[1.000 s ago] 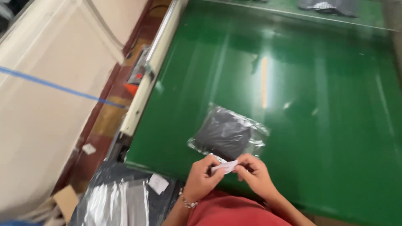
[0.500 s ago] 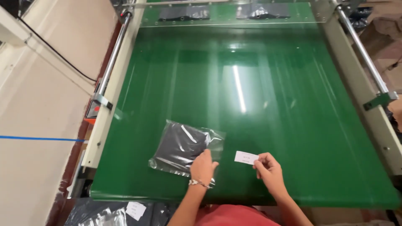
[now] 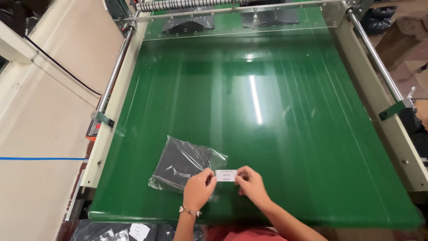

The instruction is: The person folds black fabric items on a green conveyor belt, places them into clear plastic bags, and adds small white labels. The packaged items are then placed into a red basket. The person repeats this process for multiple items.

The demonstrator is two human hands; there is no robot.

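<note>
Left hand (image 3: 198, 189) back on label (image 3: 226, 175), apparently pinching it.

Green conveyor belt (image 3: 276, 111), ribbed roller (image 3: 187, 4) at its far end, steel side rails (image 3: 376, 58).

The place was a packing line in a factory or workshop. A wide green conveyor belt (image 3: 267, 111) ran between cream metal side frames with steel guide rods (image 3: 376, 58), toward a ribbed roller (image 3: 196, 4). A dark garment sealed in a clear plastic bag (image 3: 183, 163) lay on it.
</note>
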